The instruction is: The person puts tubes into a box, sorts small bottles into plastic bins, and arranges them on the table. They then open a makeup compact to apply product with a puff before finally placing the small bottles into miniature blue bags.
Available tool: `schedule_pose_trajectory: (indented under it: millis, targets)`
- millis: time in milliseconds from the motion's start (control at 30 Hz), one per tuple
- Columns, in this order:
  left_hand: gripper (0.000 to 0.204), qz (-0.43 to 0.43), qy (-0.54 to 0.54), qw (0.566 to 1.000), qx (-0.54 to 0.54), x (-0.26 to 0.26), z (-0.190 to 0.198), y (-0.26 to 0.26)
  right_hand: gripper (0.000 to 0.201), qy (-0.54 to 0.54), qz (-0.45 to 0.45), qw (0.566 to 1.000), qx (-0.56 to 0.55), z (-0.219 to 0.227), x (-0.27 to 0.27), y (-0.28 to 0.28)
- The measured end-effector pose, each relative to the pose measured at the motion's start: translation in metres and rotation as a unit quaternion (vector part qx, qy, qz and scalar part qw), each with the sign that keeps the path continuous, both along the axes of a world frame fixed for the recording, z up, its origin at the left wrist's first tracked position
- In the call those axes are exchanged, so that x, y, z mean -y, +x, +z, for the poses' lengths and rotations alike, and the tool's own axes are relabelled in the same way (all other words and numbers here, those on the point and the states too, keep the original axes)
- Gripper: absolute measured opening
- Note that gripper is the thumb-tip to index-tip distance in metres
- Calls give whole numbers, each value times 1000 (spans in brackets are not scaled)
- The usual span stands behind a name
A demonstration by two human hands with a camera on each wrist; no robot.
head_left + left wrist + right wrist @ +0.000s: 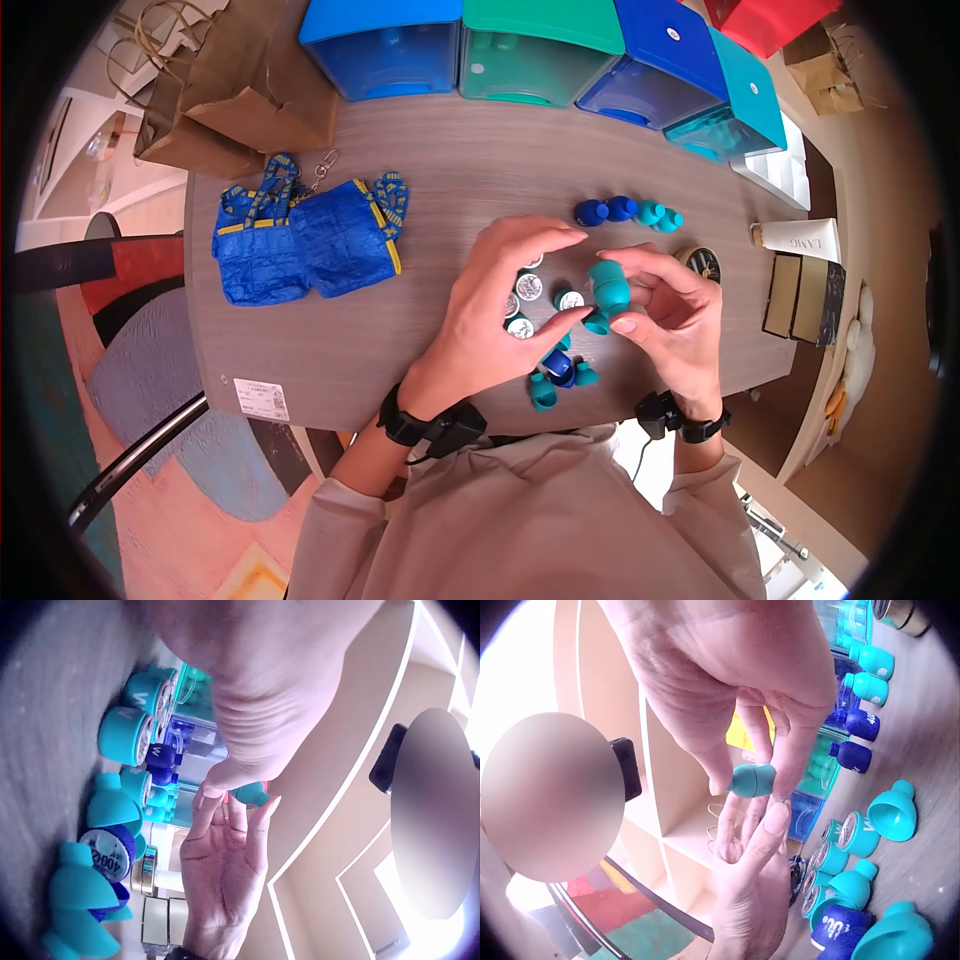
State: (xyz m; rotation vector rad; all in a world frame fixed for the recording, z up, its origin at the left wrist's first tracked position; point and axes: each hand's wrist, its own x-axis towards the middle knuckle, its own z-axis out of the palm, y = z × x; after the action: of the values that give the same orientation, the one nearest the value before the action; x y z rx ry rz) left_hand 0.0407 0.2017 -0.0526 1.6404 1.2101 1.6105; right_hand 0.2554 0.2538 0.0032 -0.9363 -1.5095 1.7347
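Observation:
My right hand [675, 310] pinches a small teal bottle-shaped piece [609, 288] between thumb and fingers; a seam runs round its middle in the right wrist view [753, 781]. My left hand [470, 310] hovers to its left, fingers apart and gently curved, holding nothing. Beneath and between the hands, teal cups with printed silvery tops [529, 287] stand on the table. Nearer my body lie hollow teal caps [543, 392] and a dark blue piece [560, 368]. The left hand partly hides the cups in the head view.
Two dark blue bottles [621, 208] and two teal ones [650, 212] form a row behind the hands. Coloured drawer boxes [540, 75] line the back. A blue bag [340, 240] and paper bags [240, 90] are at left; a white tube [800, 238] and black box [802, 298] at right.

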Motion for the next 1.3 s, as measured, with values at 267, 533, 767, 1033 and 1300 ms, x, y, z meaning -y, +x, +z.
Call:
schedule_pose_trajectory:
  millis: [267, 533, 767, 1033, 1300]
  targets:
    - [67, -2, -16, 1000, 6, 0, -1, -10, 60, 25, -26, 999, -22, 3, 5, 22]
    - [48, 61, -86, 992, -76, -1, 1, -19, 45, 15, -57, 998, -31, -3, 6, 37]
    - [42, 46, -137, 967, -211, 2, -5, -21, 32, 97, -50, 957, 268, -22, 7, 29]
    - [42, 15, -123, 976, -181, 1, 2, -14, 26, 189, -86, 932, 297, -21, 5, 10]
    - [42, -103, -81, 964, -230, 3, 7, -8, 29, 357, -114, 861, 344, 0, 30, 16]
